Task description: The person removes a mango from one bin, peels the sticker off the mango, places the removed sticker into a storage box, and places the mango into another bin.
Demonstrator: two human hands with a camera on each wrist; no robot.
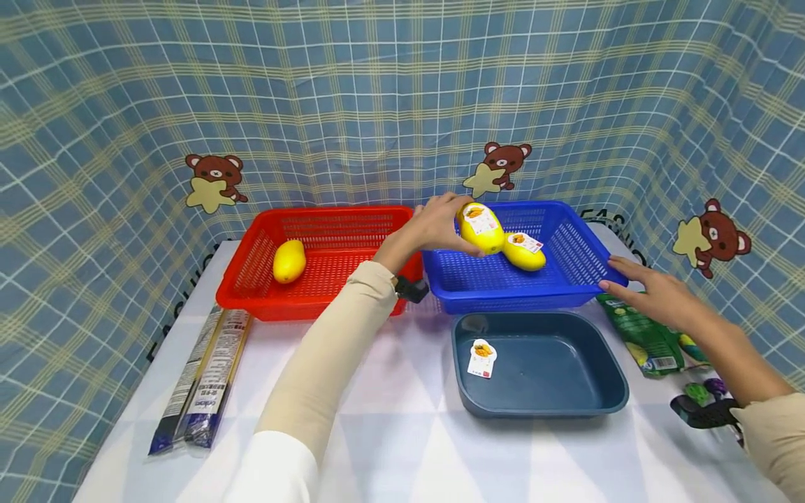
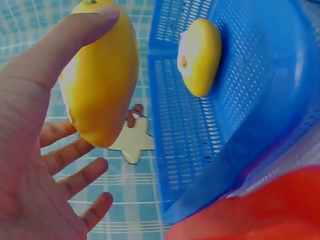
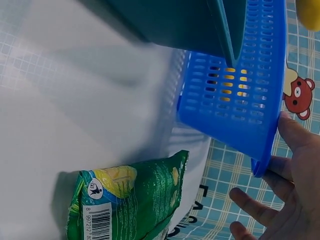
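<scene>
My left hand (image 1: 440, 225) grips a yellow mango (image 1: 490, 241) with a white label, held up over the blue basket (image 1: 478, 276). In the left wrist view the thumb presses the mango's side near its stem end. Another labelled mango (image 1: 527, 260) lies inside the blue basket, just beyond the held one. At that basket's right front corner, my right hand (image 1: 660, 297) pinches the rim between thumb and fingers. The right wrist view shows this grip on the rim (image 3: 267, 145) up close.
A red basket (image 1: 314, 304) with one mango (image 1: 289, 261) stands at left. In front of the blue basket is a dark blue bin (image 1: 541, 370) with a mango label (image 1: 481, 360). Long packets (image 1: 207, 384) lie at left, a green bag (image 1: 641, 335) at right.
</scene>
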